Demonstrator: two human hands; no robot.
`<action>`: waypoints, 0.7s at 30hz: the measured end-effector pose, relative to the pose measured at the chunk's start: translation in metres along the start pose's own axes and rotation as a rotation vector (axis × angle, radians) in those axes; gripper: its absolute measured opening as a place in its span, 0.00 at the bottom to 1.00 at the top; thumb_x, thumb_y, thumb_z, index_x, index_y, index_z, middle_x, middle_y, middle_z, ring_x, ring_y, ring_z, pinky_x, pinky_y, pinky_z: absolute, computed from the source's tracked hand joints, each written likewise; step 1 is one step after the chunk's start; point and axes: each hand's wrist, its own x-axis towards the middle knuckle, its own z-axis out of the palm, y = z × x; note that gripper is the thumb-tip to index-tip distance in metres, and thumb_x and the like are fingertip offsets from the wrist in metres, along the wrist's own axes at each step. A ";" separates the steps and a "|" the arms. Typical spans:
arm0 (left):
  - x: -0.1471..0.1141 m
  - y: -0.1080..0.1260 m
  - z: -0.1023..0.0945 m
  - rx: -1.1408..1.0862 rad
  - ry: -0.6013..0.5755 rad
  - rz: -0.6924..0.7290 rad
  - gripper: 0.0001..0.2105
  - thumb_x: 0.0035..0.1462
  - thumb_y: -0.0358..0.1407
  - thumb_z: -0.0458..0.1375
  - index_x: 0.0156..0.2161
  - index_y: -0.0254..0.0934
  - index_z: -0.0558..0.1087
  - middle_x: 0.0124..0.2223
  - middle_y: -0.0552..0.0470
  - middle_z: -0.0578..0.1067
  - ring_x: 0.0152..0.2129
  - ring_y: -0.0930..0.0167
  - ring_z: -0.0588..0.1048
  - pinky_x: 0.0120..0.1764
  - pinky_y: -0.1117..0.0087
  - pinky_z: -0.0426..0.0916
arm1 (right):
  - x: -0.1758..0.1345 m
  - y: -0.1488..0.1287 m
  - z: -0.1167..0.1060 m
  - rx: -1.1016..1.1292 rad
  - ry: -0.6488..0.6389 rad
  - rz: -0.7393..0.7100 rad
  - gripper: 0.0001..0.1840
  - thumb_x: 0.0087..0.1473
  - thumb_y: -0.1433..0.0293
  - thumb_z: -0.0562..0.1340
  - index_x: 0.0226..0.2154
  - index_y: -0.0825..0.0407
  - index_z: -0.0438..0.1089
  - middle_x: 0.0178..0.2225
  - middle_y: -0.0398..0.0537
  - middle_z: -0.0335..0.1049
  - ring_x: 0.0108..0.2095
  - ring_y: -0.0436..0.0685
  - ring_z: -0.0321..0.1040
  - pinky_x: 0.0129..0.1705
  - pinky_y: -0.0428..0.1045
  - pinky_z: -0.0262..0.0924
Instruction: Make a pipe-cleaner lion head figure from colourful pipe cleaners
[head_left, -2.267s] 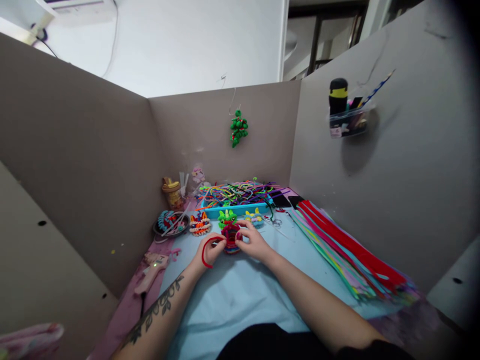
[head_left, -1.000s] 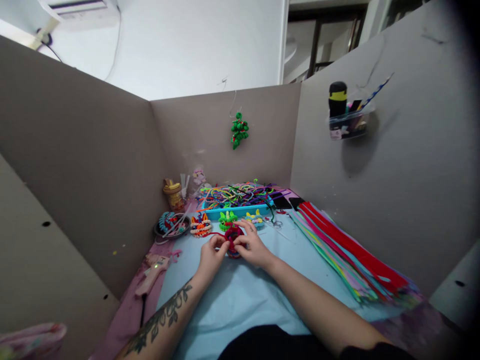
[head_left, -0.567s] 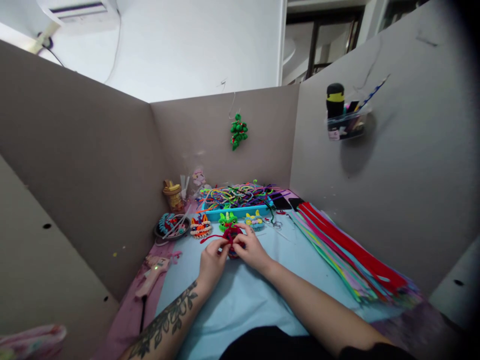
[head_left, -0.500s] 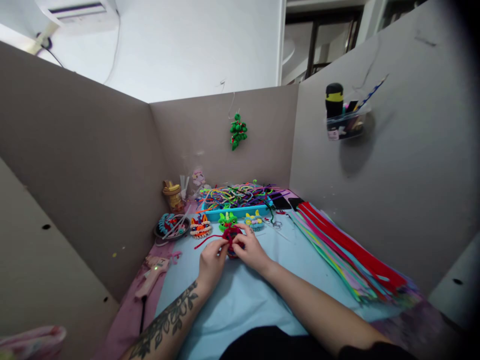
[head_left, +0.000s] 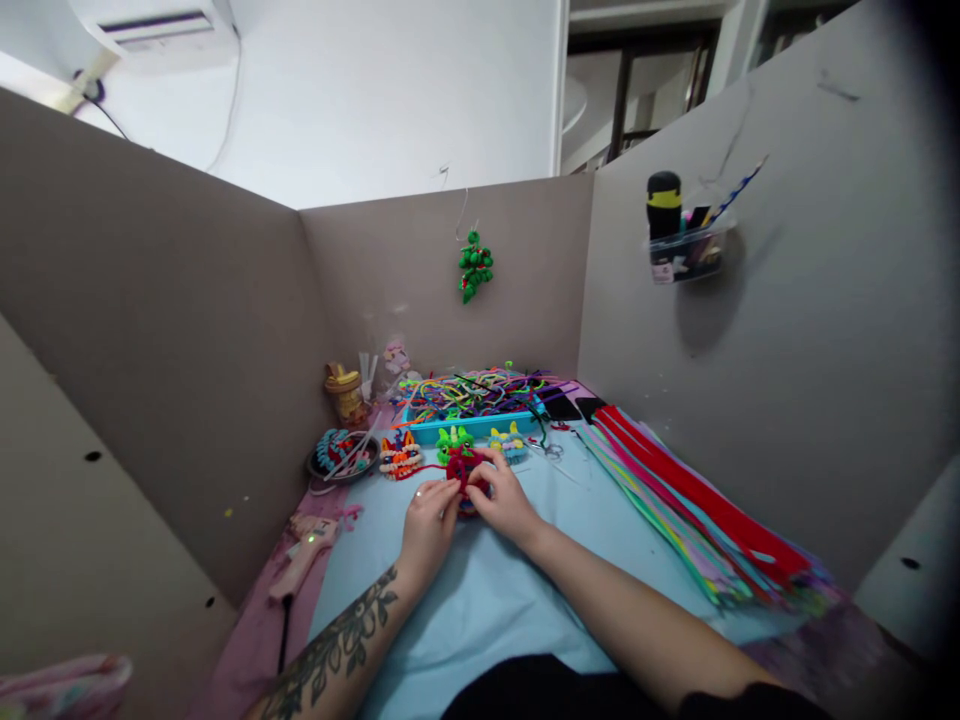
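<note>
Between both hands is a dark red pipe-cleaner figure [head_left: 461, 468] with some blue low on it; a loose red strand runs out to its left. My left hand [head_left: 429, 512] pinches the figure's near left side with thumb and forefinger. My right hand [head_left: 504, 497] is closed round its right side, the forefinger over the top. The fingers hide much of the figure. Just behind stand three finished-looking pipe-cleaner animal heads: an orange one [head_left: 400, 456], a bright green one [head_left: 454, 442] and a light blue and yellow one [head_left: 509, 443].
A blue tray [head_left: 435, 432] heaped with pipe cleaners stands at the back. Long pipe-cleaner bundles [head_left: 697, 500] lie on the right. Scissors [head_left: 553, 451] rest near the tray. At left are a dark bowl [head_left: 360, 470] and a pink glue gun [head_left: 306, 562] with a lit green light. Grey panels enclose the table.
My left hand has turned slightly over the figure, and its ring now shows. The loose red strand has shifted upward and right. My right hand stays almost in place.
</note>
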 end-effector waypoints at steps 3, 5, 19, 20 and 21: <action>0.000 0.001 0.000 -0.005 0.030 0.005 0.09 0.57 0.31 0.55 0.41 0.38 0.75 0.39 0.48 0.79 0.37 0.67 0.75 0.43 0.62 0.69 | 0.001 0.002 -0.001 0.002 -0.016 -0.034 0.07 0.47 0.78 0.57 0.25 0.52 0.69 0.49 0.54 0.59 0.53 0.59 0.58 0.54 0.54 0.56; 0.000 0.002 0.001 -0.006 0.039 -0.021 0.09 0.56 0.31 0.55 0.41 0.38 0.75 0.39 0.48 0.79 0.37 0.67 0.75 0.43 0.62 0.70 | 0.001 0.004 -0.002 0.003 -0.015 -0.049 0.08 0.47 0.78 0.57 0.26 0.52 0.69 0.50 0.54 0.59 0.53 0.59 0.59 0.54 0.55 0.55; 0.000 0.004 0.002 -0.132 0.071 -0.263 0.09 0.52 0.32 0.59 0.40 0.38 0.76 0.38 0.47 0.79 0.37 0.67 0.76 0.42 0.63 0.70 | 0.002 0.010 0.003 0.086 -0.009 0.000 0.11 0.48 0.77 0.58 0.29 0.50 0.75 0.52 0.51 0.59 0.54 0.58 0.58 0.57 0.54 0.53; 0.000 0.003 0.002 -0.142 0.068 -0.282 0.09 0.52 0.32 0.59 0.40 0.38 0.76 0.38 0.47 0.79 0.37 0.66 0.76 0.42 0.63 0.70 | 0.002 0.010 0.003 0.099 -0.018 0.020 0.11 0.48 0.77 0.58 0.29 0.50 0.75 0.52 0.51 0.59 0.54 0.58 0.58 0.57 0.54 0.52; 0.000 0.002 0.003 -0.154 0.065 -0.302 0.09 0.51 0.32 0.59 0.40 0.37 0.76 0.39 0.47 0.79 0.37 0.66 0.76 0.43 0.63 0.70 | 0.002 0.011 0.003 0.110 -0.029 0.038 0.11 0.47 0.77 0.58 0.29 0.50 0.75 0.52 0.51 0.59 0.55 0.58 0.58 0.58 0.54 0.52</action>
